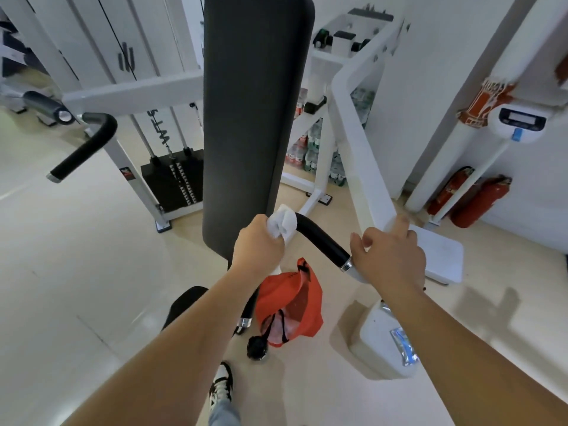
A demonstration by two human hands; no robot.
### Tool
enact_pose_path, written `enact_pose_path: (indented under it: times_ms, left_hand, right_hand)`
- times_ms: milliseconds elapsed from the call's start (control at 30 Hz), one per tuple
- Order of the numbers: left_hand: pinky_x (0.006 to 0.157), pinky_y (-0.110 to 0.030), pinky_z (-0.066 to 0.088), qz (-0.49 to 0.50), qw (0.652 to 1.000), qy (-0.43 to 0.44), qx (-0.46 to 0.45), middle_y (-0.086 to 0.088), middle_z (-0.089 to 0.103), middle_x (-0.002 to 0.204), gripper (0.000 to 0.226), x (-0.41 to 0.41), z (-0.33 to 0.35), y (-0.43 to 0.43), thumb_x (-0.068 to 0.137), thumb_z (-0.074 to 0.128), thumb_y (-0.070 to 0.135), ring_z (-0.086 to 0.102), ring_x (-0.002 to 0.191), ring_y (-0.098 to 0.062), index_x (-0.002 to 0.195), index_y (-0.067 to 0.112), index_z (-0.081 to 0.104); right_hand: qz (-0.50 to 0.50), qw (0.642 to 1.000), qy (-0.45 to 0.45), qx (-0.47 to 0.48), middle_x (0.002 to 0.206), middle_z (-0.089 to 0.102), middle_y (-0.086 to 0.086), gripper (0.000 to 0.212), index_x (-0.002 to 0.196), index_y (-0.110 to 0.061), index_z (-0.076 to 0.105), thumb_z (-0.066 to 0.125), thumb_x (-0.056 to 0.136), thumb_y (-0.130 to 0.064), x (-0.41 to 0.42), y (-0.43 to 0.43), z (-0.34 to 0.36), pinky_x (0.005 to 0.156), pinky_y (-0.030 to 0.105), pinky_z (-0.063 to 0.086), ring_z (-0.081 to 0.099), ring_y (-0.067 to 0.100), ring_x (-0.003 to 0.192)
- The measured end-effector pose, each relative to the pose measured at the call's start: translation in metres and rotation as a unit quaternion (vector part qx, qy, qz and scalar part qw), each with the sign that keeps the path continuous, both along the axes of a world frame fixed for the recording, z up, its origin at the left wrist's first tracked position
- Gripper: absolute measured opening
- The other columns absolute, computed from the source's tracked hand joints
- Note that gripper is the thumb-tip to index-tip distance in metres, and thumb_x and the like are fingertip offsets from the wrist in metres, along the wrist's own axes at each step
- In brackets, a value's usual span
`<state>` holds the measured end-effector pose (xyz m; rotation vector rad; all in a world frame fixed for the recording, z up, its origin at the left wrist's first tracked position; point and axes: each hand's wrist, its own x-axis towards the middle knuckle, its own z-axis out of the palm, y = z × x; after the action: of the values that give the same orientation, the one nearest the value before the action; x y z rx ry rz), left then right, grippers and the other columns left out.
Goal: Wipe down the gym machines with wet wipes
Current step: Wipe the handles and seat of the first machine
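just right of the back pad (255,118), at its lower end, my left hand (258,244) curls its fingers round a bunched wet wipe (281,224) pressed on the black handle (322,238) tip. farther right of the pad, my right hand (390,256) rests on the handle's base, fingers loosely spread.

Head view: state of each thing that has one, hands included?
left hand, grips the wipe.
wipe, bunched over the tip of the black handle.
right hand, rests on the white arm; grip unclear.
red bag, mouth open.
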<state>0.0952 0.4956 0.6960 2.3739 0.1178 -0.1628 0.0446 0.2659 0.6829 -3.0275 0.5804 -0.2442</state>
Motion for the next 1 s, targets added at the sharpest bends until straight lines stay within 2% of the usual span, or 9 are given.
enact_pose_path:
  times_ms: [233,333,433,533,600,700,800,933,1000]
  left_hand:
    - [0.063,-0.032,0.056,0.065,0.996,0.049,0.039,0.004,0.060,0.084,0.022,-0.088,-0.045,0.031,0.095,0.065,0.027,0.061,0.072,-0.011,0.103,0.021,0.046]
    - [0.070,-0.035,0.056,0.042,0.997,0.054,0.035,0.004,0.061,0.090,0.020,-0.068,-0.039,0.028,0.093,0.063,0.024,0.060,0.078,-0.013,0.107,0.020,0.048]
    - [0.072,-0.033,0.047,0.030,0.999,0.025,0.014,0.001,0.062,0.095,0.020,-0.020,-0.017,0.010,0.096,0.062,0.026,0.060,0.084,-0.019,0.110,0.016,0.052]
    - [0.069,-0.032,0.045,0.027,0.999,0.021,0.004,0.003,0.062,0.086,0.022,0.004,-0.009,-0.004,0.097,0.062,0.036,0.063,0.083,-0.022,0.104,0.016,0.058]
    - [0.067,-0.032,0.047,0.029,0.997,0.059,-0.049,0.000,0.066,0.085,0.032,-0.004,-0.011,0.003,0.095,0.064,0.045,0.065,0.079,-0.020,0.102,0.014,0.063]
    - [0.069,-0.033,0.054,0.024,0.954,0.199,-0.222,-0.005,0.075,0.087,0.037,-0.035,-0.026,0.034,0.088,0.075,0.050,0.072,0.080,-0.022,0.102,0.016,0.069]
    - [0.078,-0.044,0.058,-0.022,0.863,0.355,-0.358,-0.015,0.075,0.093,0.059,-0.052,-0.044,0.061,0.076,0.087,0.045,0.074,0.083,-0.031,0.113,0.005,0.064]
    - [0.093,-0.049,0.054,-0.127,0.819,0.429,-0.358,-0.022,0.073,0.100,0.043,-0.029,-0.040,0.067,0.084,0.080,0.039,0.072,0.093,-0.036,0.096,-0.002,0.072]
    - [0.095,-0.045,0.055,-0.106,0.808,0.424,-0.395,-0.022,0.074,0.105,0.043,-0.018,-0.028,0.057,0.081,0.082,0.036,0.072,0.099,-0.036,0.097,-0.004,0.075]
  right_hand:
    - [0.004,1.000,-0.003,-0.006,0.128,0.045,0.014,0.046,0.090,-0.032,0.070,0.037,0.097,-0.063,0.003,-0.005,-0.008,0.075,0.038,0.047,0.048,0.034,0.103]
    - [0.002,1.000,-0.006,-0.019,0.124,0.045,0.013,0.048,0.091,-0.033,0.069,0.033,0.097,-0.064,0.004,-0.005,-0.010,0.072,0.037,0.045,0.048,0.033,0.102]
    - [0.000,1.000,0.015,-0.020,0.127,0.044,0.013,0.051,0.094,-0.033,0.069,0.030,0.098,-0.064,0.004,-0.003,-0.007,0.071,0.036,0.041,0.048,0.031,0.101]
    - [0.001,1.000,0.014,-0.003,0.132,0.039,0.014,0.046,0.094,-0.030,0.070,0.036,0.100,-0.060,0.000,-0.001,-0.001,0.073,0.036,0.040,0.047,0.031,0.102]
    - [-0.001,1.000,0.013,0.011,0.136,0.037,0.014,0.043,0.093,-0.029,0.071,0.039,0.100,-0.057,-0.001,0.000,0.002,0.074,0.036,0.041,0.046,0.031,0.105]
    - [-0.001,1.000,0.016,0.005,0.136,0.038,0.013,0.043,0.093,-0.029,0.070,0.039,0.100,-0.057,-0.001,0.000,0.002,0.074,0.036,0.042,0.046,0.031,0.106]
    - [-0.002,1.000,0.014,-0.006,0.136,0.037,0.013,0.045,0.093,-0.029,0.070,0.038,0.100,-0.059,0.002,0.000,0.000,0.075,0.036,0.047,0.046,0.030,0.106]
    - [-0.006,1.000,0.011,-0.018,0.134,0.036,0.013,0.045,0.092,-0.028,0.070,0.039,0.099,-0.061,0.002,0.001,0.001,0.072,0.036,0.047,0.039,0.025,0.091]
    - [-0.007,1.000,0.014,-0.017,0.132,0.035,0.013,0.045,0.091,-0.027,0.070,0.040,0.099,-0.060,0.001,0.002,0.003,0.071,0.035,0.046,0.037,0.025,0.089]
